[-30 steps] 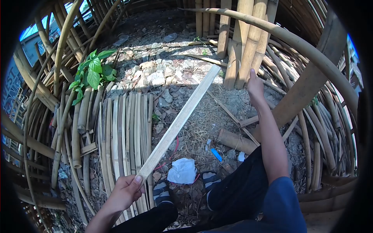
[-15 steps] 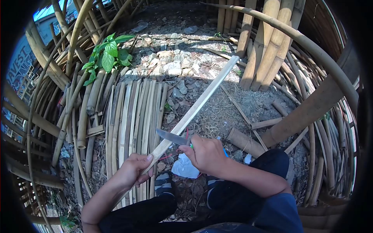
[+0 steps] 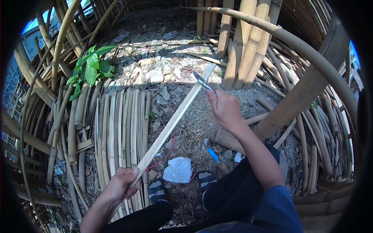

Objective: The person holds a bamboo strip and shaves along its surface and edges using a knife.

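Note:
My left hand (image 3: 123,183) is closed round the near end of a long, pale bamboo strip (image 3: 171,125), which slants up and away to the right. In my right hand (image 3: 226,107) is a knife (image 3: 201,80), its blade lying across the strip close to the far end. The fingers of that hand wrap the handle and hide most of it. Beside my left hand, several similar bamboo strips (image 3: 123,128) lie side by side on the ground.
A crumpled white sheet (image 3: 178,169) and a blue object (image 3: 213,154) lie near my feet. Thick bamboo poles (image 3: 248,42) stand at the back right, and a curved pole (image 3: 287,33) arches overhead. A leafy green plant (image 3: 92,66) grows at the left. Rubble (image 3: 155,75) covers the ground ahead.
My right hand has slid the knife along the strip, away from my left hand toward the far end. My left hand still grips the near end; the view has shifted slightly.

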The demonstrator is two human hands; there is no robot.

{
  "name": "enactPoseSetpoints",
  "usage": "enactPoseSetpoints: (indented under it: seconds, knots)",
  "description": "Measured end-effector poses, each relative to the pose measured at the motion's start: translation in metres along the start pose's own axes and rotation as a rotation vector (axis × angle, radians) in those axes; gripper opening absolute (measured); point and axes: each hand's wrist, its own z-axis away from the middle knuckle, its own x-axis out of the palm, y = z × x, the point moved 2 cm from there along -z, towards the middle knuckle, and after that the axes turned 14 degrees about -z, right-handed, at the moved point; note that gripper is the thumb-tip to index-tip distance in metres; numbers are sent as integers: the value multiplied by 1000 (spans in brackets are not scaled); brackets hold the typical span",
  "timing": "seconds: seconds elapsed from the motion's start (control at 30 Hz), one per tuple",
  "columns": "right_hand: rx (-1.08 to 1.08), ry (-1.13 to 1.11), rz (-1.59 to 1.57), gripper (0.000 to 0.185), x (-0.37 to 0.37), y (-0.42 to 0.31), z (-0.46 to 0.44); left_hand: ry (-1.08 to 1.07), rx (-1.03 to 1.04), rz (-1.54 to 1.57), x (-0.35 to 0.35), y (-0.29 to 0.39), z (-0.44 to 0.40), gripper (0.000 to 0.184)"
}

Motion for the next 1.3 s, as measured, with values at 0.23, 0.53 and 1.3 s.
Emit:
enactPoseSetpoints:
  seconds: [0.23,0.53,1.3]
  knots:
    - [588,70,87,69,-21,96,-32,-25,-44,-6,4,-1,11,58]
    - [159,-35,-416,54,-13,-51,20,-85,-13,175,-11,4,-1,55]
    - [264,-116,18,60,-2,17,-2,-59,-69,106,-2,-9,-11,56]
